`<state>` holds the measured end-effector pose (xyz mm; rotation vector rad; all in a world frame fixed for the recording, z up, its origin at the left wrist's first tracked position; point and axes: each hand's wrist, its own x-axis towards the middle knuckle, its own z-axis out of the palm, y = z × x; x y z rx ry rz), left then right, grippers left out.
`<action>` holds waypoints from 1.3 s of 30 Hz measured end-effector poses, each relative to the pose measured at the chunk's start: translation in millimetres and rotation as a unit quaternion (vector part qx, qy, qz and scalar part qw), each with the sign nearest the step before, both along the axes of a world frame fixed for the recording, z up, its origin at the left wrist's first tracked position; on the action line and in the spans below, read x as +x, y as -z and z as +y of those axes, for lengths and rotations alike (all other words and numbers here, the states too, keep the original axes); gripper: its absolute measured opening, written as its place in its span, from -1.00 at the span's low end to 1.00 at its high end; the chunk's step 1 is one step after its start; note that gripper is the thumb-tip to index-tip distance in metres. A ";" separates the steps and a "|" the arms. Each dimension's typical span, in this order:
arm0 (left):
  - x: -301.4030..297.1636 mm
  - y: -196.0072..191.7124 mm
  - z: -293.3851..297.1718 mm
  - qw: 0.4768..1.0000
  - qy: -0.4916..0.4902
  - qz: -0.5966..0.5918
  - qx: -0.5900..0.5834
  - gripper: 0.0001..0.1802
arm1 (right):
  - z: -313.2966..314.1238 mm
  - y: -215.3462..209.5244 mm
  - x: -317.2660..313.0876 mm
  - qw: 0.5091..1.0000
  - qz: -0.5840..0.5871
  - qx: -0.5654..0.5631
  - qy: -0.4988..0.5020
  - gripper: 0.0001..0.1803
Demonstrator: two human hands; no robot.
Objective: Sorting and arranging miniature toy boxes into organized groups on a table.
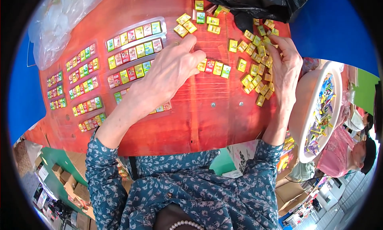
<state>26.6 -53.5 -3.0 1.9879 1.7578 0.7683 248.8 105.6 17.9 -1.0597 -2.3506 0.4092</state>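
My left hand (173,64) reaches over the red table with its fingers curled at the left end of a short row of small printed boxes (215,68), coloured red, yellow and green. The fingertips touch that end. At the right, my right hand (285,60) has its fingers bent together at the edge of a scattered heap of small yellow boxes (255,68). Its fingertips seem to pinch one box, mostly hidden. Clear plastic trays (136,34) with rows of the same coloured boxes lie under and left of my left forearm, which covers part of them.
More loose yellow boxes (186,24) lie at the far middle, near a black plastic bag (263,4). Clear plastic wrapping (66,24) sits at the far left. Right of the table stands a white tub (307,122) of colourful small pieces. Another person (343,150) is beyond it.
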 end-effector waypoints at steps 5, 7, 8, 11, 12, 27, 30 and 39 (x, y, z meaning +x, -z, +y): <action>-1.3 -3.8 -2.6 1.000 -0.003 -0.012 -0.024 -0.83 | 9.7 -2.4 7.7 0.998 -0.010 0.017 0.057 -0.80; -1.1 -2.4 -2.1 1.000 -0.004 -0.013 -0.025 -0.83 | 17.8 -2.0 10.3 0.998 -0.011 0.044 0.052 -0.81; -1.0 -1.8 -2.0 0.999 -0.006 -0.013 -0.031 -0.83 | 21.5 -1.7 9.7 0.997 -0.011 0.067 0.045 -0.82; -1.0 -0.8 -0.8 1.000 0.000 -0.011 -0.029 -0.83 | 37.7 1.1 2.3 0.996 -0.011 0.067 0.058 -0.84; -1.1 -1.6 -0.7 1.000 0.000 -0.010 -0.029 -0.83 | 45.0 4.3 -1.4 0.995 -0.008 0.082 0.059 -0.84; -0.9 -2.0 -2.4 1.000 0.002 0.009 -0.020 -0.86 | 20.5 6.0 -24.2 0.999 0.030 -0.026 -0.017 -0.83; -1.4 1.6 -1.8 1.000 -0.002 0.004 -0.025 -0.86 | 4.7 4.0 -66.0 0.990 0.028 0.039 -0.134 -0.78; 1.5 -1.1 0.7 1.000 0.003 0.002 -0.015 -0.87 | 2.3 9.9 -109.4 0.926 0.101 0.275 -0.238 -0.89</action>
